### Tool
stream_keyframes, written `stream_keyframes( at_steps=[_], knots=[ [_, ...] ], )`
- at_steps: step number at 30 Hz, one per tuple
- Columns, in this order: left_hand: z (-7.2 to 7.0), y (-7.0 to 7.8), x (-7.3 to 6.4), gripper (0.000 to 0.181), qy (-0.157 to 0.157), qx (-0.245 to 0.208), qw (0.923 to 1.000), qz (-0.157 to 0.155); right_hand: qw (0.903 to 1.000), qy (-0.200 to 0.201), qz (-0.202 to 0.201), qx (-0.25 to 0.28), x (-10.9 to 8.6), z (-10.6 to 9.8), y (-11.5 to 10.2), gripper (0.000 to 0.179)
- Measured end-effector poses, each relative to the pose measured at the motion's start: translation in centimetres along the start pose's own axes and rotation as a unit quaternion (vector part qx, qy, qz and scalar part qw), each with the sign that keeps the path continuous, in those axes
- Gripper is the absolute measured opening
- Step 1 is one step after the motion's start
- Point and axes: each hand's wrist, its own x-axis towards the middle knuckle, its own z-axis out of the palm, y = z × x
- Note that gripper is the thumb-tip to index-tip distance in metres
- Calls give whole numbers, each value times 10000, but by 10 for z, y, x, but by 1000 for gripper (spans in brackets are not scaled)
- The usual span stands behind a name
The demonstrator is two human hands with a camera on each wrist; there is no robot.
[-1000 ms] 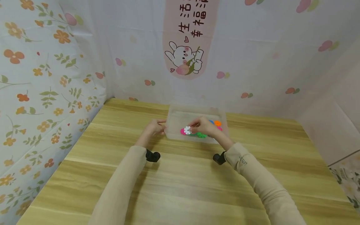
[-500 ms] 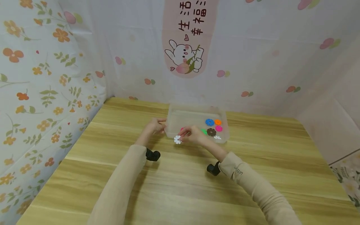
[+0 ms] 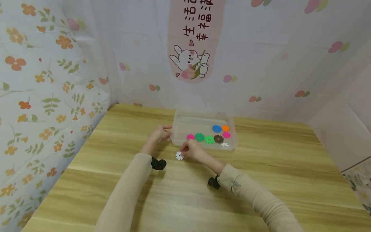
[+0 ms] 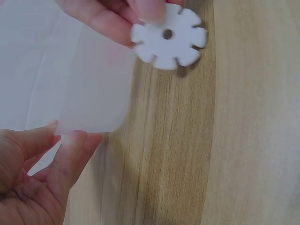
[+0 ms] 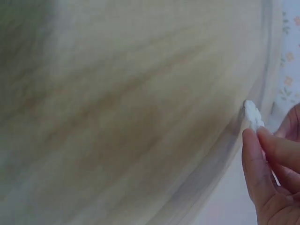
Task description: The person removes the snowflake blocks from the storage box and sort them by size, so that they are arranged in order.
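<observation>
A white notched plastic disc (image 3: 179,156) with a central hole is pinched between the thumb and fingers of my right hand (image 3: 193,150). In the left wrist view, the disc (image 4: 168,35) is held above the wooden surface, past the box's edge. The right wrist view shows the pinched disc (image 5: 253,114) nearly edge-on. My left hand (image 3: 160,134) grips the left side of a translucent plastic box (image 3: 185,124); the left wrist view has its thumb and fingers (image 4: 70,147) at the box's corner. Inside the box lie blue (image 3: 216,129), orange (image 3: 225,128), pink (image 3: 226,135), green (image 3: 209,139) and brown discs (image 3: 218,139).
The wooden table (image 3: 179,196) extends in front of the box and to both sides. A second white disc (image 3: 224,144) lies at the box's front right. Printed cloth (image 3: 139,48) hangs behind the table and at its left.
My right hand has brought the white disc out of the box, over its front edge and toward me to the left. My left hand stays at the box's side.
</observation>
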Motion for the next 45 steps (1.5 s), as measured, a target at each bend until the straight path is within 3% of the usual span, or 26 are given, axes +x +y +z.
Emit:
stream_keyframes(
  at_steps=[2, 4, 6, 8, 9, 11, 12, 14, 16, 22, 24, 26, 28, 29, 30, 34, 36, 39, 44, 45],
  knots=[
    [3, 10, -17, 47, 94, 126, 9998, -95, 9995, 64, -113, -290, 0, 3, -2, 5],
    [2, 0, -4, 48, 117, 28, 9999, -46, 9984, 132, -191, -523, 0, 5, -4, 4],
    [-2, -28, 33, 48, 23, -188, 9998, 61, 9970, 205, -251, -700, 0, 6, -6, 4],
    [-6, -68, 89, 50, -72, -417, 9990, 161, 9958, 268, -310, -818, -1, 7, -7, 4],
    [-9, -93, 129, 52, -75, -476, 9987, 157, 9953, 291, -326, -868, -1, 7, -7, 4],
    [-11, -126, 178, 54, -73, -490, 9987, 118, 9944, 322, -380, -928, 0, 7, -7, 4],
    [-12, -137, 195, 54, -84, -513, 9986, 121, 9940, 331, -409, -958, 0, 6, -7, 5],
    [-13, -147, 210, 53, -86, -587, 9982, 95, 9936, 320, -422, -994, 0, 6, -7, 6],
    [-13, -141, 200, 50, -76, -610, 9981, 100, 9934, 301, -416, -1028, 0, 6, -7, 6],
    [-5, -73, 100, 49, 0, -550, 9984, 114, 9934, 336, -322, -1051, 0, 7, -6, 7],
    [-5, -57, 75, 49, -34, -560, 9983, 180, 9929, 381, -404, -1055, 1, 7, -5, 7],
    [-4, -50, 64, 49, -18, -545, 9984, 172, 9931, 404, -441, -1008, 1, 7, -3, 8],
    [-6, -54, 70, 47, -1, -557, 9984, 122, 9936, 408, -420, -965, 2, 6, -1, 8],
    [-6, -61, 82, 47, 12, -542, 9985, 98, 9938, 416, -418, -946, 2, 6, 0, 8],
    [-5, -48, 63, 46, 7, -520, 9986, 136, 9942, 409, -401, -913, 2, 5, 1, 8],
    [6, 22, -31, 47, 154, -96, 9997, -191, 9961, 351, -293, -759, 1, 2, 2, 8],
    [11, 61, -85, 45, 219, 88, 9994, -257, 9968, 340, -245, -674, 0, 0, 1, 9],
    [11, 50, -70, 44, 145, -109, 9998, -66, 9980, 323, -97, -526, -2, -5, 0, 12],
    [3, 10, -14, 45, 8, -306, 9995, 80, 9980, 384, -109, -481, -4, -16, 0, 14],
    [3, 10, -14, 45, 0, -324, 9995, 67, 9980, 407, -131, -465, -4, -19, 0, 14]
  ],
)
